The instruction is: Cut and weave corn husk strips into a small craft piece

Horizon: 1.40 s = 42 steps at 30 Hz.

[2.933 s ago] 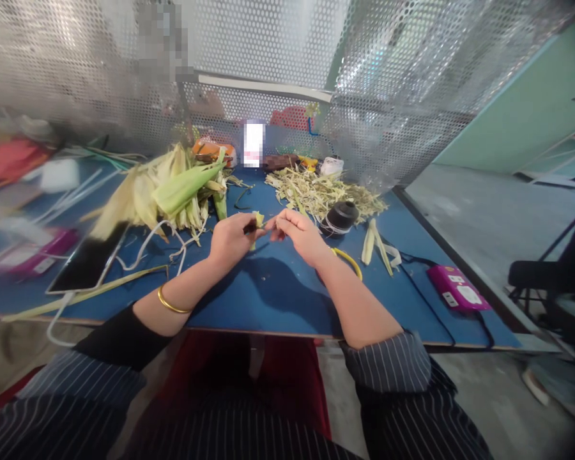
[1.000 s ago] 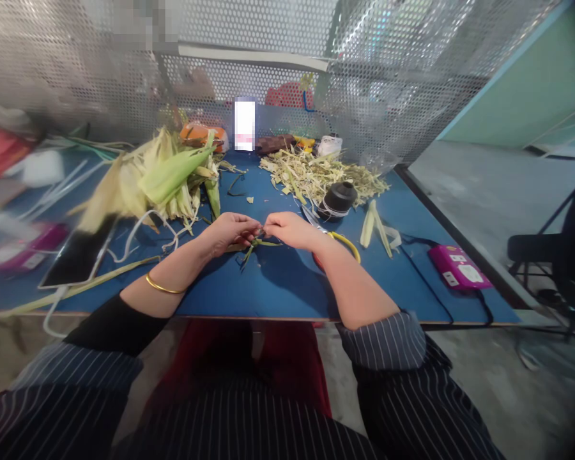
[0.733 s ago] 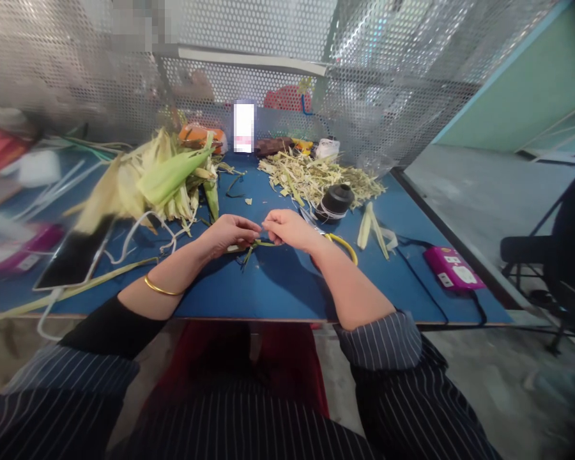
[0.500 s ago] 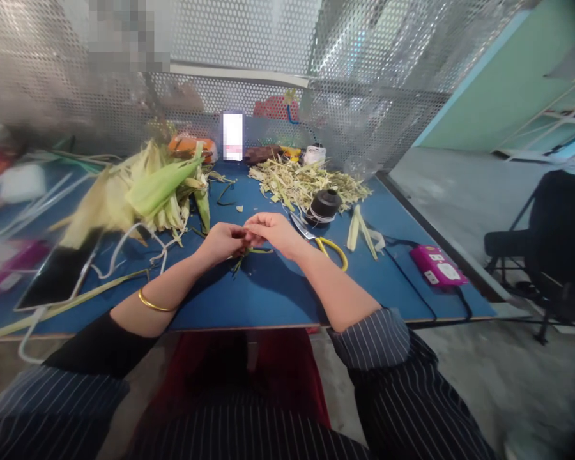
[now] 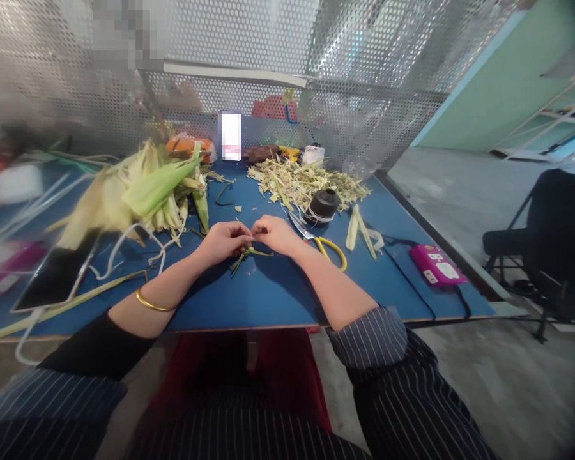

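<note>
My left hand is closed in a pinch over the middle of the blue table. Green corn husk strips stick out below its fingers, with one thin end pointing right. My right hand is also pinched, its fingertips meeting those of my left hand. Whatever lies between the right fingertips is too small to make out. Just right of my right hand lie scissors with yellow handles. Behind them stands a dark cone of thread.
Corn husks are heaped at left, beside a dark tablet and a white cable. Husk scraps spread at the back. At right are folded husk strips and a magenta box with black straps. A perforated metal screen rises behind.
My right hand has shifted slightly, its raised fingers now lower and closer to the left fingertips. The green strips stay at the left hand.
</note>
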### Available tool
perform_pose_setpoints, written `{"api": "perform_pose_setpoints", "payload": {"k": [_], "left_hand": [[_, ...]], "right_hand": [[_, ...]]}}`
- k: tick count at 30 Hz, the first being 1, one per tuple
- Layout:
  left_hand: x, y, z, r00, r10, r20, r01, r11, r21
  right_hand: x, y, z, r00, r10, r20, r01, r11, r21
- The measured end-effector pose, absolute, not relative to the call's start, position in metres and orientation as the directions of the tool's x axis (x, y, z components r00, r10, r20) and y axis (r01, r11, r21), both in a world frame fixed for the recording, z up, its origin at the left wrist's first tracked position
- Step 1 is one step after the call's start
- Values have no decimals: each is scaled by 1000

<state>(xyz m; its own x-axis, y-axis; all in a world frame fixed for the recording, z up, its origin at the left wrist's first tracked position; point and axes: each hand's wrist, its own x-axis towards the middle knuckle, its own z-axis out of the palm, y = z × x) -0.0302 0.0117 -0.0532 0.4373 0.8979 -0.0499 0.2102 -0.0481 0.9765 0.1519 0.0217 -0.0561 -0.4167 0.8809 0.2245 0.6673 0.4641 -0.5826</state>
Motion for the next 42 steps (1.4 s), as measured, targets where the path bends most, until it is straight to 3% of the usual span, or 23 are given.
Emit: {"api": "perform_pose_setpoints", "payload": {"k": [4, 7, 15, 17, 20, 23, 28, 33, 36, 42], "left_hand": [[-30, 12, -55, 426, 901, -81, 153, 17, 988], [-30, 13, -54, 387, 916, -108, 118, 67, 991], [-33, 16, -54, 377, 919, -120, 92, 92, 992], [-33, 15, -53, 381, 918, -112, 92, 83, 992], [-32, 14, -51, 367, 923, -113, 104, 80, 991], [-33, 15, -51, 353, 931, -89, 159, 34, 987], [-38, 22, -56, 371, 927, 64, 300, -185, 936], [-40, 24, -56, 412, 890, 194, 455, -385, 803], [-40, 23, -54, 427, 874, 231, 473, -434, 767], [-38, 24, -55, 403, 881, 248, 415, -417, 808]], "right_hand": [[154, 18, -47, -380, 907, 182, 693, 409, -594], [155, 14, -41, -339, 937, 83, 667, 302, -682], [155, 1, -26, -481, 874, -77, 577, 249, -778], [156, 4, -28, -477, 878, -42, 503, 234, -832], [153, 12, -39, -305, 946, 111, 374, 226, -899], [146, 17, -54, -283, 954, 103, 306, 191, -933], [140, 16, -65, -366, 923, 124, 432, 286, -856], [140, 13, -60, -372, 916, 148, 483, 327, -812], [139, 12, -58, -361, 919, 160, 471, 328, -819], [140, 14, -62, -347, 910, 228, 498, 385, -777]]}}
